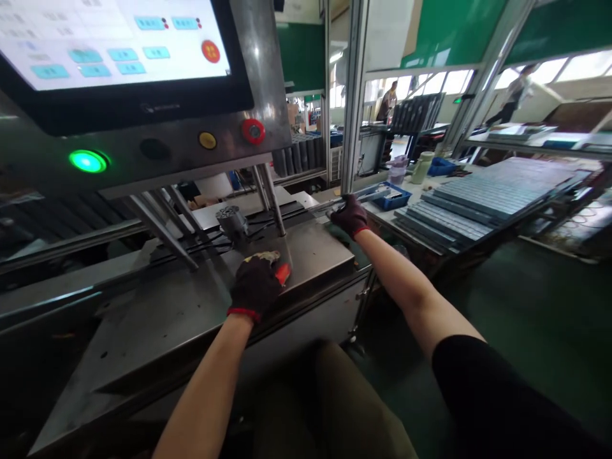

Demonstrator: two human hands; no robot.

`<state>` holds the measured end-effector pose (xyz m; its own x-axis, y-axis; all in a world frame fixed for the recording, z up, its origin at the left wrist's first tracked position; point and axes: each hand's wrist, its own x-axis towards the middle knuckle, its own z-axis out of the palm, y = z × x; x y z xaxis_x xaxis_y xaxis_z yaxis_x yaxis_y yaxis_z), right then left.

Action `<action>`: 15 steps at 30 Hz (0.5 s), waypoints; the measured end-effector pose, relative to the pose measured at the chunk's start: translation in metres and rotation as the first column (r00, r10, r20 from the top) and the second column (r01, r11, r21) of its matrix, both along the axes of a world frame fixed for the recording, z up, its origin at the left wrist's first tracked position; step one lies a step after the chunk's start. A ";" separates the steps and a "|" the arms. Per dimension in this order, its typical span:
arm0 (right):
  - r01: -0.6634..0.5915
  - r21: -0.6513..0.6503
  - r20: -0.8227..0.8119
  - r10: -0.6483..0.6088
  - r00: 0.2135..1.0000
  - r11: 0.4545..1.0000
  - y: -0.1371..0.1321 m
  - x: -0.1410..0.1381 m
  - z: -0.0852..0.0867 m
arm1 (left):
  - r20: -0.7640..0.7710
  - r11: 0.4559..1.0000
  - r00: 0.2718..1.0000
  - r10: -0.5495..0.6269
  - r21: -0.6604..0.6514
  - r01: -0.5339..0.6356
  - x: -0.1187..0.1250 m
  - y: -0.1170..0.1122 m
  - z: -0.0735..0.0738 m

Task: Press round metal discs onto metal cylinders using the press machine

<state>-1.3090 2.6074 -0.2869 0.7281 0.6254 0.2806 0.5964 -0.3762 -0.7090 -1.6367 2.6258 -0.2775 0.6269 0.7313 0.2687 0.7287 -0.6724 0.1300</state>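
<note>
My left hand [255,287], in a dark glove with a red cuff, is closed above the front of the steel machine top [315,255]. A smooth red object [283,274] sticks out beside its thumb side; its kind is not clear. Something pale yellowish shows along the top of the fingers. Farther out to the right, my right hand [351,217], gloved the same way, closes around a long grey metal strip [373,192] that runs on toward the side table. A grey cylindrical metal part [232,223] stands on the machine beyond my left hand.
A control panel with a lit screen [124,51], green lamp [88,161] and red button [253,131] hangs at upper left. Steel posts [272,204] rise from the machine. On the right table are stacked metal strips [478,197] and a blue tray [392,197]. Two people are far behind.
</note>
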 end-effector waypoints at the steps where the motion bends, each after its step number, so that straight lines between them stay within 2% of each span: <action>1: 0.003 -0.050 -0.006 -0.003 1.000 0.999 0.001 -0.001 -0.004 | 0.013 1.000 1.000 -0.007 0.003 0.007 0.000 0.001 -0.002; 4: -0.019 -0.140 -0.052 0.012 0.999 0.990 0.001 -0.003 -0.014 | 0.059 0.999 0.998 -0.034 0.021 0.032 -0.001 0.005 -0.007; 7: -0.039 -0.129 -0.070 0.030 0.997 0.991 -0.008 0.000 -0.018 | 0.073 0.999 0.997 -0.040 0.019 0.039 -0.002 0.007 -0.009; 12: 0.045 -0.091 -0.086 -0.053 0.995 0.995 -0.046 0.001 -0.027 | 0.064 0.999 0.997 -0.042 0.005 0.042 -0.002 0.006 -0.008; 15: -0.019 -0.064 -0.109 0.011 0.994 0.998 -0.066 -0.009 -0.038 | 0.055 1.000 0.998 -0.030 0.008 0.029 -0.003 0.005 -0.007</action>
<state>-1.3176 2.5413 -0.3253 0.7423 0.6509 0.1590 0.5235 -0.4154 -0.7439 -1.6392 2.6303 -0.2844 0.6323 0.7107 0.3084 0.7003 -0.6946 0.1647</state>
